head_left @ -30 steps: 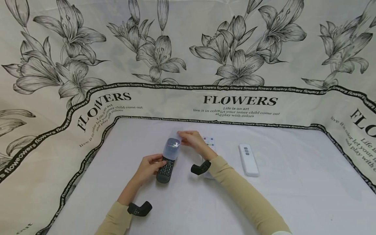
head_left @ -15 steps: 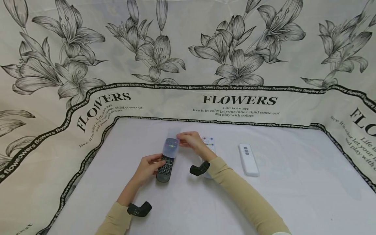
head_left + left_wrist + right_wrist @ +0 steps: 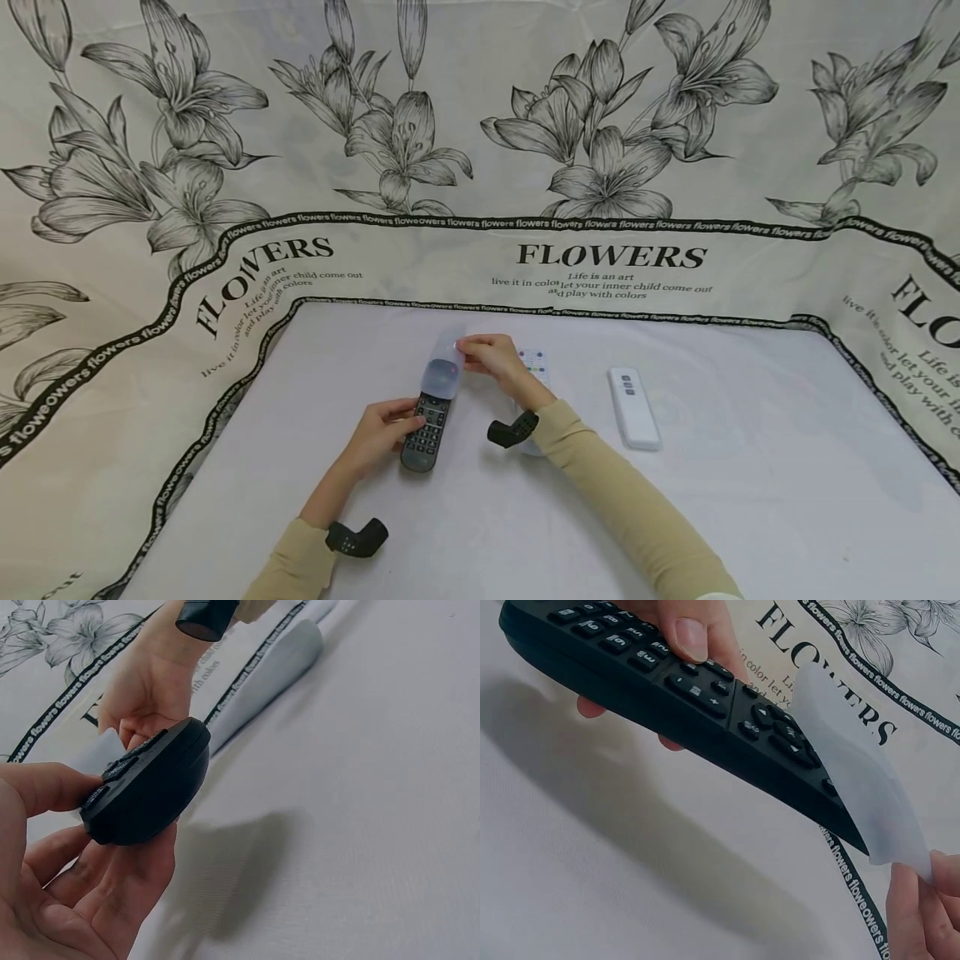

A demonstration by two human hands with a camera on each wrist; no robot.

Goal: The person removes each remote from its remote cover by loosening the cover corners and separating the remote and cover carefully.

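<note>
My left hand (image 3: 386,435) holds a black remote control (image 3: 424,437) above the table, thumb on its buttons and fingers beneath. A translucent plastic sleeve (image 3: 444,377) covers the remote's far end, and its loose part sticks out past that end. At the sleeve's edge my right hand (image 3: 491,358) pinches the thin plastic between thumb and fingers. In the right wrist view the sleeve (image 3: 862,776) sits slanted over the remote's tip, leaving most of the keypad (image 3: 697,686) bare. Seen from the left wrist, the remote's rounded near end (image 3: 154,787) rests between thumb and fingers.
A white remote with coloured buttons (image 3: 534,360) lies partly hidden beneath my right wrist. Farther right lies another white remote (image 3: 636,408) with a few grey buttons. A white cloth covers the table (image 3: 750,467), and a flower-printed curtain (image 3: 450,183) rises behind it.
The sleeve now covers a slightly shorter stretch of the black remote. The remote has shifted a little toward me, while my right hand has barely moved.
</note>
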